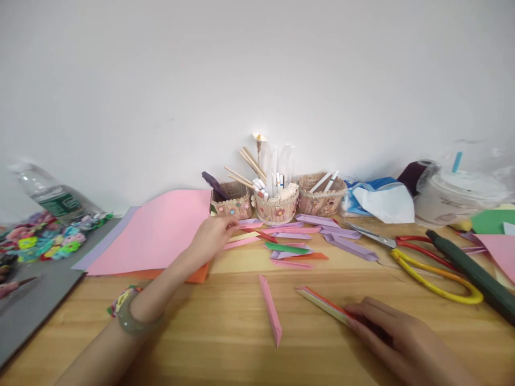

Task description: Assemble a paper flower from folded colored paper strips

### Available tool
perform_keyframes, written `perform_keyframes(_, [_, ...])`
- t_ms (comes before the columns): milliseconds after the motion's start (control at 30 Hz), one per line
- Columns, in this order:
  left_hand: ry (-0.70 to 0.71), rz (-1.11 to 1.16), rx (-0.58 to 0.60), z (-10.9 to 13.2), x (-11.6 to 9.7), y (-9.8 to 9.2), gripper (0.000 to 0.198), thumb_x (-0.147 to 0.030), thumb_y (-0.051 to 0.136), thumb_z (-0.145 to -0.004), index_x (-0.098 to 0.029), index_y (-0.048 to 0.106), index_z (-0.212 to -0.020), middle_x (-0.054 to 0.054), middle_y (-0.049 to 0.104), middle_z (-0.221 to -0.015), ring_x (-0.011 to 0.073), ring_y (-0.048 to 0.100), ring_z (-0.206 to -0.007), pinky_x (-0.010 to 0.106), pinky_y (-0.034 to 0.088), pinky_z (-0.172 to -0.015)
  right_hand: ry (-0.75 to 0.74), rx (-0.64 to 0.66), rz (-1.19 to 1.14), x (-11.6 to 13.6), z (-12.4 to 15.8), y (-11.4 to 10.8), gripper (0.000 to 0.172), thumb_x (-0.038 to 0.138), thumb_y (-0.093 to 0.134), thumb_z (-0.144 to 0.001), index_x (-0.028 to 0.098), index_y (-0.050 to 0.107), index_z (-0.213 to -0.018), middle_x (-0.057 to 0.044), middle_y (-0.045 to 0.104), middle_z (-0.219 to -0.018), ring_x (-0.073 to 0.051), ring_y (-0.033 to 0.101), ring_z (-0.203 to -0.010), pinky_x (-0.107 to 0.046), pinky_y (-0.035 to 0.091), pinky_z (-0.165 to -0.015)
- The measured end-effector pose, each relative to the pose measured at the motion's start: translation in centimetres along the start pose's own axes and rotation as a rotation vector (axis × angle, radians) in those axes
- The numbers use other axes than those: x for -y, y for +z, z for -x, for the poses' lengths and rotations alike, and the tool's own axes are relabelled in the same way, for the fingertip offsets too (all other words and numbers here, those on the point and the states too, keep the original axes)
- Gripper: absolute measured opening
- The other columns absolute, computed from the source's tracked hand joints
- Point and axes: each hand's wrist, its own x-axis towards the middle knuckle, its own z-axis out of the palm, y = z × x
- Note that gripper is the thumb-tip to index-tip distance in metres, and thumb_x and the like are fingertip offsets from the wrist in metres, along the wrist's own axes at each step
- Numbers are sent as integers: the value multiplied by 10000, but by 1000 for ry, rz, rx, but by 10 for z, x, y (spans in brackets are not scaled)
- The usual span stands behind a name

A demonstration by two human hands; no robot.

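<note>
Between the thumb and fingers of my right hand (396, 335) are folded paper strips (324, 305), orange and pale yellow, pointing up and left just above the wooden table. My left hand (215, 236) reaches past the pink paper sheet (156, 230) to the left end of the loose strips. Its fingers are curled together; what they pinch, if anything, is hidden. A pale yellow strip (243, 236) lies right beside them. One pink folded strip (270, 311) lies alone between my hands. Purple strips (348, 246) and a green strip (287, 248) are in the pile behind.
Three decorated baskets (277, 210) stand against the wall. At right are scissors (402, 249), a dark green stick-like tool (475, 279), a tissue pack (378, 198) and a lidded cup (454, 193). A bottle (52, 195) and colourful small pieces (48, 236) are at left, by a grey board (44, 295).
</note>
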Motion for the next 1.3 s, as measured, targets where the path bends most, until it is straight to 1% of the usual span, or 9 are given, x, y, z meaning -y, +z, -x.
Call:
perform_keyframes(133, [44,-31,73,4,-4,7,227,-215,477,-793,-225,696,-848,39,713,-895,211,627,-828,270,437,-696,-28,8,59,0,0,-1,246,310,415,-888,262,651,-836,-28,694,-781,-174,668,-676,-262,552,-580])
perform_keyframes(333, [47,-70,61,5,-5,17,204,-161,475,-767,-205,674,-774,67,692,-908,240,594,-913,311,427,-783,-86,-39,193,-6,0,-6,246,354,426,-881,268,654,-914,-44,703,-885,-203,678,-727,-297,549,-565])
perform_keyframes(500, [39,-46,9,6,-8,16,179,-209,468,-797,-195,646,-786,67,673,-918,241,575,-941,326,417,-809,-178,-133,169,-9,-25,-21,285,329,405,-893,214,659,-833,-64,691,-813,-196,653,-710,-314,514,-615])
perform_keyframes(633, [31,14,-39,7,-14,15,191,-258,449,-822,-186,626,-824,77,664,-932,243,581,-903,334,420,-769,-147,-64,95,2,-51,-24,227,266,447,-873,212,665,-842,-39,691,-822,-160,625,-685,-273,478,-593])
perform_keyframes(800, [44,148,-108,7,-21,13,143,-266,485,-803,-193,608,-798,60,655,-911,230,564,-896,330,406,-760,-123,-51,125,15,-74,-7,213,174,475,-818,210,684,-843,-27,704,-825,-168,625,-729,-271,465,-643])
perform_keyframes(900, [27,280,-128,6,-22,13,117,-259,519,-773,-188,608,-746,41,654,-833,196,576,-795,303,421,-710,-109,-53,155,14,-86,-3,221,155,479,-795,207,691,-827,-36,707,-849,-178,625,-750,-278,454,-671])
perform_keyframes(1033, [-7,491,-92,5,-25,15,126,-285,571,-730,-170,617,-710,19,649,-726,150,566,-651,264,427,-621,-42,-88,192,10,-96,-15,215,193,472,-805,194,685,-829,-56,706,-872,-200,626,-766,-293,447,-667])
perform_keyframes(1167, [-33,667,-45,5,-30,18,158,-311,623,-676,-152,623,-680,12,621,-637,139,556,-601,249,423,-574,-40,-42,198,7,-96,-26,187,272,505,-823,219,683,-801,-18,705,-831,-177,628,-748,-264,456,-661])
perform_keyframes(1300, [-33,802,7,6,-36,22,200,-335,646,-655,-139,625,-689,19,618,-633,138,563,-603,251,434,-579,-46,-4,250,7,-96,-19,186,248,496,-853,215,678,-840,-30,691,-905,-179,620,-825,-277,464,-726])
